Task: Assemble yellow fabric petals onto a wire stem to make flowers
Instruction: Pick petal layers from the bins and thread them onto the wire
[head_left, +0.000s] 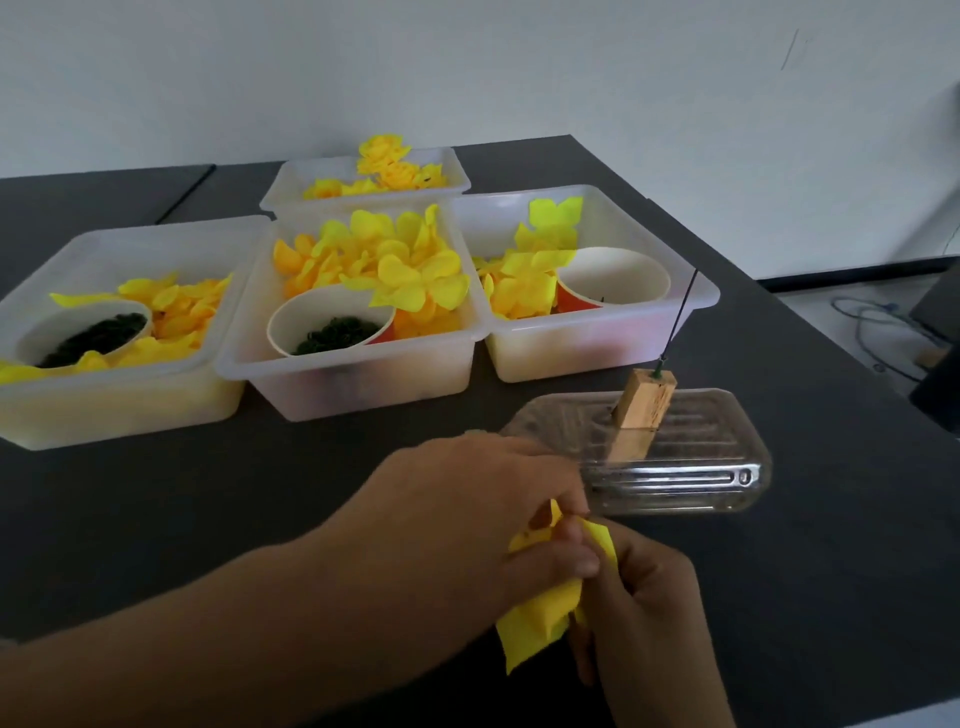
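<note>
Your left hand (467, 519) and right hand (644, 608) meet near the front edge of the table (260, 519), just in front of the clear tray (691, 467). Both pinch the same yellow petal (545, 613): the left thumb and fingers curl over its upper part, and the right fingers close on it from the other side, with the lower flap of the fabric hanging free between your hands.

The clear tray lies toward the right edge, and a wooden block (644, 400) stands tilted in it. The wire stem (678, 322) sticks up out of the block's top, leaning right, bare along its visible length.

Behind that, three white bins sit side by side across the middle of the table. The left bin (104, 405) holds petals and a paper cup (83, 332) of dark green pieces. The middle bin (363, 384) holds a heap of petals and a second cup (330, 325) with the same dark pieces. The right bin (597, 343) holds petals and a third cup (613, 275), nearly empty. A fourth bin (363, 176) at the back edge also holds yellow fabric.
</note>
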